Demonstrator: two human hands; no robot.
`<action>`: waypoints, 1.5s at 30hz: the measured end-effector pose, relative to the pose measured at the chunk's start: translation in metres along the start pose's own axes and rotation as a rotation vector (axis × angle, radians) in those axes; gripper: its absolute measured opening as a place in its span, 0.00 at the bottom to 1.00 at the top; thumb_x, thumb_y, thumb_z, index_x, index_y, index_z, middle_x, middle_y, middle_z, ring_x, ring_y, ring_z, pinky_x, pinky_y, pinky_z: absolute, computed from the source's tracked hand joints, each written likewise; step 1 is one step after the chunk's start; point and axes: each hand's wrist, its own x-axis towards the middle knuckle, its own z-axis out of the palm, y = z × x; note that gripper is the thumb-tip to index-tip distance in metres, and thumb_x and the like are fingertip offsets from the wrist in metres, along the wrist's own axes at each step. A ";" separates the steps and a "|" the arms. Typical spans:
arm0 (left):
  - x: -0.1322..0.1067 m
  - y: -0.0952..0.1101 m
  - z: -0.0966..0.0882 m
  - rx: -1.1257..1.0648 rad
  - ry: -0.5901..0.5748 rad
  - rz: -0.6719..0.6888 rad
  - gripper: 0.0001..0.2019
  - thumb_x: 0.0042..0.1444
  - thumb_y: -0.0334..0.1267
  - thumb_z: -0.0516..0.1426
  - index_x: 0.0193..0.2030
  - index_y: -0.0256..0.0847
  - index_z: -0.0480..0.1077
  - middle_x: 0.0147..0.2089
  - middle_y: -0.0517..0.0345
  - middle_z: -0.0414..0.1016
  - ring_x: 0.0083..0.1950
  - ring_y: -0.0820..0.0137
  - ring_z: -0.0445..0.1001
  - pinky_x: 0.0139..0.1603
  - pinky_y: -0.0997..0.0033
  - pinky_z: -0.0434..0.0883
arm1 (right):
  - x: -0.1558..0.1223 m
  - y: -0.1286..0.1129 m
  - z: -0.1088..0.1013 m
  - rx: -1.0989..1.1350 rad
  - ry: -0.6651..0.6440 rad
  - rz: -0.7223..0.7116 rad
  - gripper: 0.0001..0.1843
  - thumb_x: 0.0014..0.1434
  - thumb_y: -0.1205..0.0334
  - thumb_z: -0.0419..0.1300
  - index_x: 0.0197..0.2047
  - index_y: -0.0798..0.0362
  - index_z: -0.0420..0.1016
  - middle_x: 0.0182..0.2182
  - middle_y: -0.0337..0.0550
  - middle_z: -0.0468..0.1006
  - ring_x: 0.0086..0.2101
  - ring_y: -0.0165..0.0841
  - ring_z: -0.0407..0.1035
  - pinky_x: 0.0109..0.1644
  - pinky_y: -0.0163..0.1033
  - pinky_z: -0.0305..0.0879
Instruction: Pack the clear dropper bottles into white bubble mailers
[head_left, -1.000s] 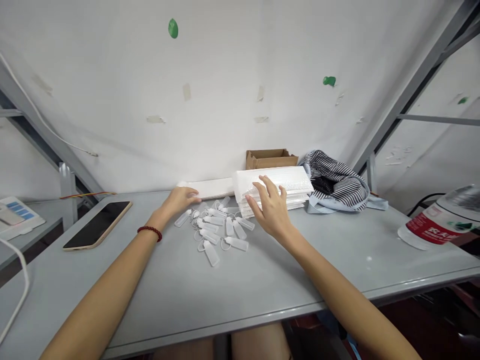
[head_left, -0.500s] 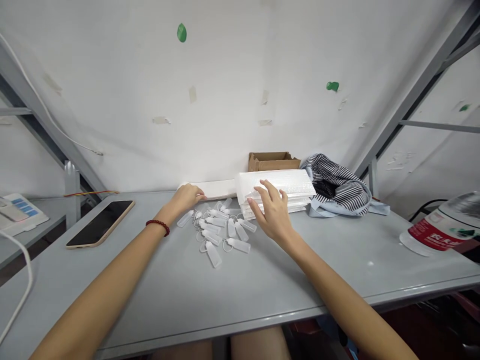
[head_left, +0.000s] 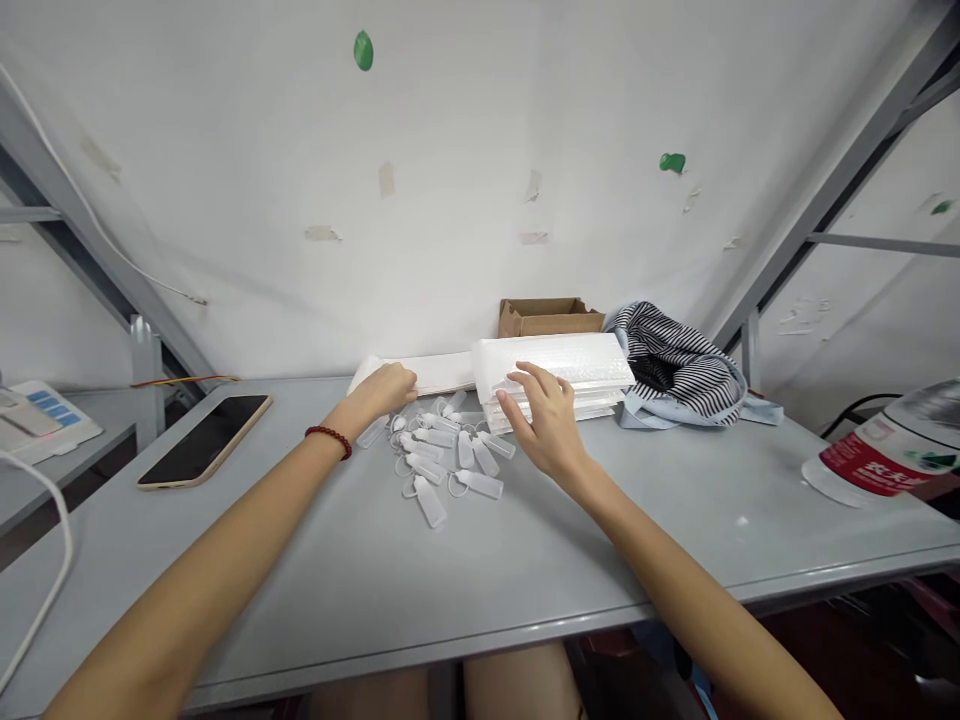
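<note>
Several small clear plastic bottles with looped caps (head_left: 446, 455) lie in a loose pile on the grey table (head_left: 480, 560). My left hand (head_left: 382, 388), with a red bead bracelet on the wrist, rests at the pile's far left edge, fingers curled down onto a flat white sheet (head_left: 431, 372) by the wall. My right hand (head_left: 544, 415) is spread with its fingers on the front edge of a stack of clear bubble-wrap bags (head_left: 559, 372). Neither hand lifts anything.
A black phone (head_left: 204, 438) lies at the left. Behind the stack stands a small cardboard box (head_left: 549, 316); a striped cloth (head_left: 679, 372) lies to its right. A large water bottle (head_left: 885, 450) lies at the right edge. A white cable (head_left: 45, 580) hangs at the left.
My left hand has slid a little further right along the white sheet. My right hand stays on the bag stack, fingers slightly shifted.
</note>
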 end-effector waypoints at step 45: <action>-0.084 0.032 -0.014 -0.017 0.678 -0.120 0.19 0.58 0.28 0.49 0.53 0.46 0.70 0.48 0.51 0.70 0.46 0.62 0.68 0.25 0.69 0.59 | 0.003 0.008 0.001 -0.096 -0.015 -0.077 0.27 0.63 0.54 0.50 0.63 0.56 0.54 0.61 0.62 0.59 0.61 0.48 0.54 0.57 0.56 0.58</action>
